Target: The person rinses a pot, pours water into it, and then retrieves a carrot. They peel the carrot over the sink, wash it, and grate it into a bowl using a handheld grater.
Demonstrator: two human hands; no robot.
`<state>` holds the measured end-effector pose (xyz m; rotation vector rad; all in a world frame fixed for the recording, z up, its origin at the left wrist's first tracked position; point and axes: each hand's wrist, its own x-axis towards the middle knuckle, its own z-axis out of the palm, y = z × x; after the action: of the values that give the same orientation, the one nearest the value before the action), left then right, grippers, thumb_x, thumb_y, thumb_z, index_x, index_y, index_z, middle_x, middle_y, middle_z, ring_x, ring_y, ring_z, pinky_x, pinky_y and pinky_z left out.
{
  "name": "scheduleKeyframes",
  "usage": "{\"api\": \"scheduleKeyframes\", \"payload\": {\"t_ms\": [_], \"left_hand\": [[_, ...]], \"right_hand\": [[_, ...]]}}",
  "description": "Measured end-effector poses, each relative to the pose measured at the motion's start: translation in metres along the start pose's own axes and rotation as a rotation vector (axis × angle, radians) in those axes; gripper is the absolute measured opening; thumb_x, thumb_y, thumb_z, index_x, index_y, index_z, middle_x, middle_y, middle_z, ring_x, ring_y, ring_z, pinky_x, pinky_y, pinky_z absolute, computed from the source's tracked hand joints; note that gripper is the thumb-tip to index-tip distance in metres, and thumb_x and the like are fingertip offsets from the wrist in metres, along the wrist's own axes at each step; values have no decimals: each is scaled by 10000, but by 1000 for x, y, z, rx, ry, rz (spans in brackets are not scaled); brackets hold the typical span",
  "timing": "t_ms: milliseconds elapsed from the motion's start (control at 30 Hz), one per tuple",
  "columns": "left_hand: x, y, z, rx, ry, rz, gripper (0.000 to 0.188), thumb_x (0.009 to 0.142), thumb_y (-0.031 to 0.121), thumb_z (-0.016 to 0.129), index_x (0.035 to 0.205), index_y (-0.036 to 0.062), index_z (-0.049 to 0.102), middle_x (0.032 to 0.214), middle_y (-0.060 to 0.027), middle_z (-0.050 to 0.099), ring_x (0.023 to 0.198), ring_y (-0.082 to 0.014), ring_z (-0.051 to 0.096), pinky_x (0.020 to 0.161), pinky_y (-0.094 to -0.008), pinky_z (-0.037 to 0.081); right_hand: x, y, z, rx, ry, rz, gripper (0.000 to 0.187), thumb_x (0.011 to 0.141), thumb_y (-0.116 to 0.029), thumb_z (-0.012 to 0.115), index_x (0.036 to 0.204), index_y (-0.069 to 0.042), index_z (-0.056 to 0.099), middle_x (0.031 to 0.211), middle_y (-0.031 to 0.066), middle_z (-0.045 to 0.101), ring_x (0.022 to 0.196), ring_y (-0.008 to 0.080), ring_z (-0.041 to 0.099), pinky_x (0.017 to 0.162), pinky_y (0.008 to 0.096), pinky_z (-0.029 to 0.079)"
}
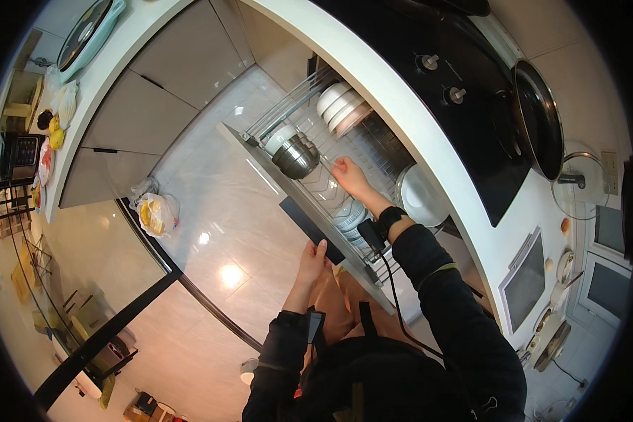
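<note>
A pull-out drawer with a wire dish rack (325,188) stands open below the counter. My left hand (312,261) is closed on the dark handle (309,226) at the drawer's front, thumb on top and the other fingers mostly hidden. Inside the drawer, my right hand (349,176) hovers over the wires with its fingers loosely apart and nothing visible in them. Stacked metal bowls (297,156) sit just left of it, and white bowls (343,107) are farther back. Nearer me are patterned bowls (349,215) and a white plate (422,195), partly under my right forearm.
A black cooktop (436,77) with a frying pan (538,119) and a glass lid (585,184) lies right of the drawer on the white counter (394,77). Grey cabinets (137,109) line the far left. A plastic bag (156,212) rests on the tiled floor.
</note>
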<state>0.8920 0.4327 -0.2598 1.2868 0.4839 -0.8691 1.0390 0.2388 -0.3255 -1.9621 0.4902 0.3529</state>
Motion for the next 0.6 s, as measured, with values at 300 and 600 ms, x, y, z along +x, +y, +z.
{"api": "scheduleKeyframes", "payload": {"t_ms": [300, 600], "left_hand": [[6, -14, 4, 50, 134, 167, 228, 937, 222, 503, 962, 0, 549, 633, -4, 501, 497, -77, 499, 458, -227, 437], [9, -27, 2, 50, 139, 160, 332, 926, 311, 524, 743, 47, 445, 595, 12, 405, 510, -85, 491, 468, -224, 435]], "right_hand": [[18, -37, 22, -720, -110, -629, 787, 672, -188, 735, 1328, -41, 325, 1338, 198, 346, 1242, 333, 357, 991, 413, 357], [66, -67, 32, -547, -143, -813, 535, 692, -253, 721, 1136, -56, 498, 1160, 145, 472, 1081, 311, 477, 893, 385, 428]]}}
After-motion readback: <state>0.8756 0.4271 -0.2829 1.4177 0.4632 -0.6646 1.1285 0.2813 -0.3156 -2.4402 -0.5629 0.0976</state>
